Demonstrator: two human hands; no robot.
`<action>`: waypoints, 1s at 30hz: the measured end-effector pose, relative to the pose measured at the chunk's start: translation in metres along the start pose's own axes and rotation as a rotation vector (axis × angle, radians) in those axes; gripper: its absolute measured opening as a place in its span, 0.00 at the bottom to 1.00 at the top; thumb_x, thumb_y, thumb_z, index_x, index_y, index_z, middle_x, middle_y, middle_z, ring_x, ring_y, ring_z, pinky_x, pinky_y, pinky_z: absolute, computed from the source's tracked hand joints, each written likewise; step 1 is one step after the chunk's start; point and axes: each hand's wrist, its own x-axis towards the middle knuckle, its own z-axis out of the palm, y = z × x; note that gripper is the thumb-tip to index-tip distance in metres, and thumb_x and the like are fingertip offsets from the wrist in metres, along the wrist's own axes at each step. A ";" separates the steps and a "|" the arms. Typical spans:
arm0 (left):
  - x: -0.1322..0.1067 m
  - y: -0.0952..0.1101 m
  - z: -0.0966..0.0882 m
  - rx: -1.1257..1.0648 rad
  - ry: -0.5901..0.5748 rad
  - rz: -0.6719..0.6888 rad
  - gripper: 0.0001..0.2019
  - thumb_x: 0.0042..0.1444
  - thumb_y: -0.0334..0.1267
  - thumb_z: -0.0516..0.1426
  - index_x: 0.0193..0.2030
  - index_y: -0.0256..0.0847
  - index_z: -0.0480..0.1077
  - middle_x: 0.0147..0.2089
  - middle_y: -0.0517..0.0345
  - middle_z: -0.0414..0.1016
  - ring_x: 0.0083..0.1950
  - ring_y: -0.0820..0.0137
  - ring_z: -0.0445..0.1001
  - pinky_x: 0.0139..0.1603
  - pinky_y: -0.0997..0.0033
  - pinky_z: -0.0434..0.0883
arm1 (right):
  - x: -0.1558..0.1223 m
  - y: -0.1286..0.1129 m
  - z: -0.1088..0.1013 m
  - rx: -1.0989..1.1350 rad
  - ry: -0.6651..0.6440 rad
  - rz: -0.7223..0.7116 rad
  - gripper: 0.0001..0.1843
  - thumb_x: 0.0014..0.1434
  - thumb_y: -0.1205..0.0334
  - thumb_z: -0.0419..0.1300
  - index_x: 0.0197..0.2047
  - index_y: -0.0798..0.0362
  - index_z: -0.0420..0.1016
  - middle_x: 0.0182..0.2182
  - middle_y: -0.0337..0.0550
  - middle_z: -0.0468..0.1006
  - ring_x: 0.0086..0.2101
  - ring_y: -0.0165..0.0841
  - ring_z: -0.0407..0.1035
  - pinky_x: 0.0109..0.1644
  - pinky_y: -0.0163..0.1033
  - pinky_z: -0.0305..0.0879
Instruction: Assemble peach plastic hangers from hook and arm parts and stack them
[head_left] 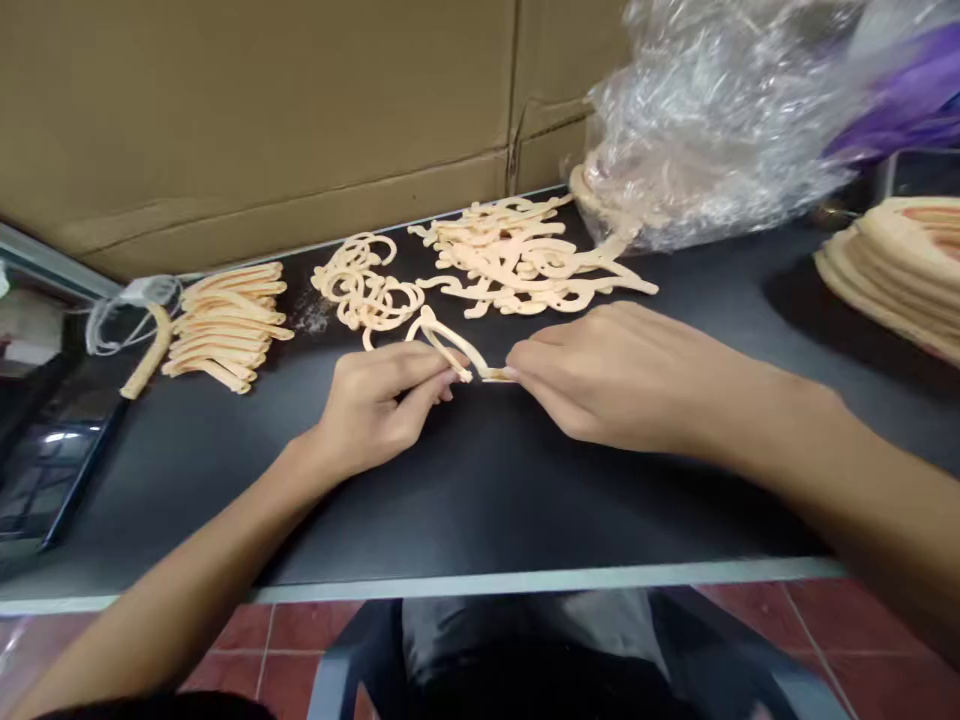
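Observation:
My left hand (390,400) pinches a bent cream-coloured strip (459,342) between thumb and fingers, in the middle of the desk. The strip forms a narrow loop with its peak pointing away from me. My right hand (607,375) is closed on a thin, flat, brownish sliver (496,375). Its tip meets the strip's right end; I cannot make out its kind. Just beyond my left hand lies a small heap of cream curled pieces (367,285). A bigger pile of wavy cream pieces (517,260) spreads behind both hands.
A row of folded cream pieces (229,320) lies at the left, beside one curved tube (150,355) and a white cable (101,325). Clear plastic wrap (735,130) bulges at the back right, near stacked cream rounds (892,270). A cardboard wall (262,110) closes off the back.

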 end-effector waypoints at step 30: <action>0.004 0.000 -0.001 -0.162 -0.118 0.000 0.07 0.62 0.26 0.59 0.36 0.38 0.79 0.33 0.57 0.83 0.35 0.73 0.82 0.37 0.80 0.76 | 0.000 -0.004 0.004 -0.031 -0.012 -0.116 0.14 0.63 0.71 0.50 0.36 0.56 0.77 0.25 0.46 0.77 0.21 0.33 0.62 0.28 0.43 0.41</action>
